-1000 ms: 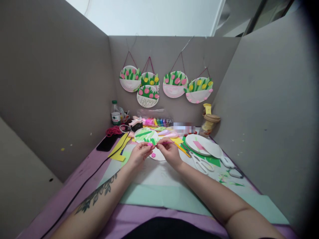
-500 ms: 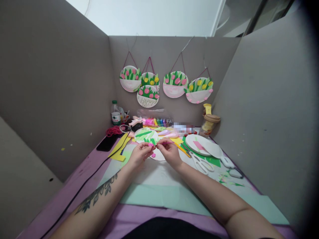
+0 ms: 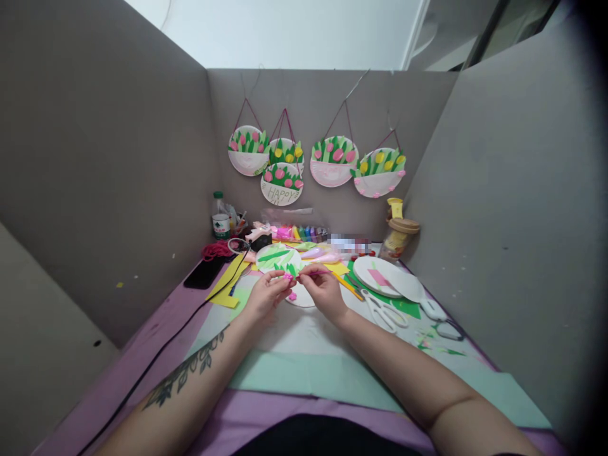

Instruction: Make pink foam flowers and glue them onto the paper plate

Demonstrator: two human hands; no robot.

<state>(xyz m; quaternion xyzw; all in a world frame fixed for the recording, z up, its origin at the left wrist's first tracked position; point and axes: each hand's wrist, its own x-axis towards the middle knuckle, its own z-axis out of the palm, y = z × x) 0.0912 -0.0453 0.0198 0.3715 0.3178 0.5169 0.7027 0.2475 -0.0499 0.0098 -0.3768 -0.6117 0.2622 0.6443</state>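
Between the fingertips of my left hand point(image 3: 266, 292) is a small pink clay flower point(image 3: 288, 277). My right hand point(image 3: 323, 291) is closed in a pinch close beside it, its fingertips almost at the flower; a thin pink stick point(image 3: 325, 272) shows along its fingers. Below both hands lies a white paper plate point(image 3: 304, 300) with green paper leaves at its upper part. Another pink flower point(image 3: 292, 296) sits on this plate. Just behind, a second plate point(image 3: 266, 266) carries light and dark green paper strips.
White-handled scissors point(image 3: 384, 311), a yellow pencil point(image 3: 349, 287) and stacked paper plates point(image 3: 363, 273) lie to the right. A phone point(image 3: 205, 272), yellow paper point(image 3: 227, 296) and a black cable point(image 3: 183, 326) are on the left. Decorated plates point(image 3: 335, 174) hang on the back partition.
The pink flower in my left fingers has turned slightly and shows a little more. Both hands stay in nearly the same place.
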